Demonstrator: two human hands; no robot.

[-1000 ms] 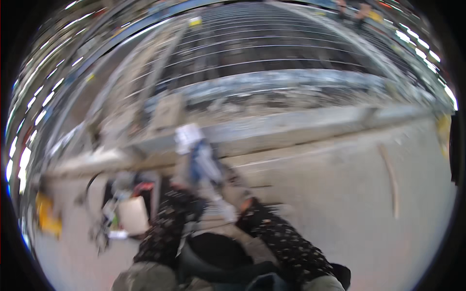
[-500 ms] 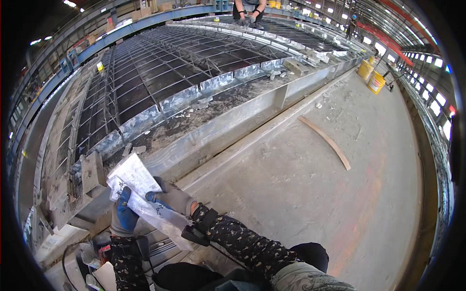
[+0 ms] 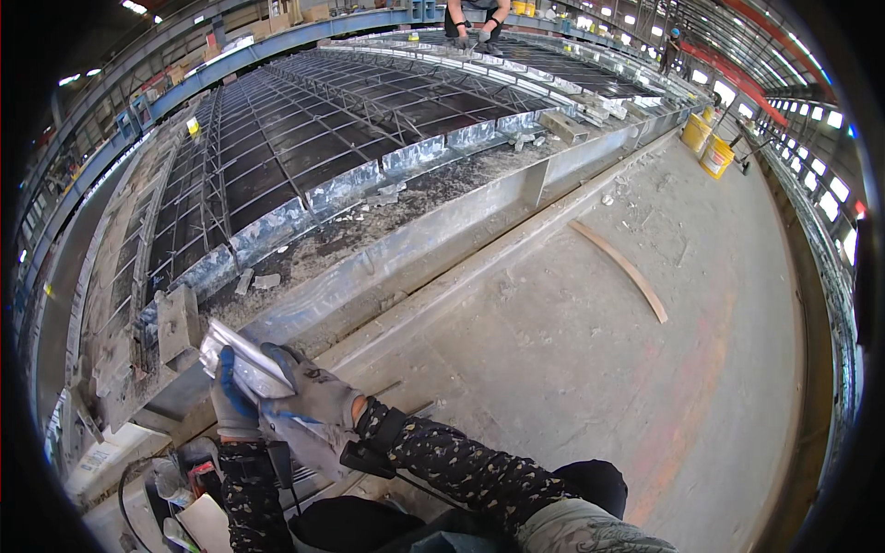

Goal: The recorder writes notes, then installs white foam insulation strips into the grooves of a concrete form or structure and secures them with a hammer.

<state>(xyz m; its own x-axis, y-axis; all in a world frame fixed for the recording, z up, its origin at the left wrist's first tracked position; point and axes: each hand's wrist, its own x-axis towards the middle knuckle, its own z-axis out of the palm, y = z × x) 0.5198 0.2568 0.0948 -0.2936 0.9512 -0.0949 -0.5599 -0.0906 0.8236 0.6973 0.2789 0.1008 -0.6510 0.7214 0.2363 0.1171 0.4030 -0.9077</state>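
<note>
Both gloved hands grip a stack of white sheets in a clear plastic sleeve [image 3: 249, 364], tilted so its shiny edge shows. My left hand [image 3: 235, 405], in a grey and blue glove, closes on its left side with the thumb on top. Across the right side lies my right hand [image 3: 318, 392], fingers bent over the stack and partly hiding it. A loose flap of plastic hangs below the hands. The bundle is held above the near corner of a steel form, close to a rusty metal block [image 3: 177, 324].
A rebar mesh [image 3: 277, 129] lies in the form behind a steel side beam [image 3: 442, 226]. A curved wooden strip [image 3: 627, 269] rests on the concrete floor near yellow buckets [image 3: 716, 158]. Odds and ends fill a container [image 3: 138, 511] at lower left. A co-worker's hands [image 3: 477, 39] work far back.
The sheets, earlier facing up with dark handwriting visible, are now tilted edge-on. My right hand has moved left and over them, its back now turned up.
</note>
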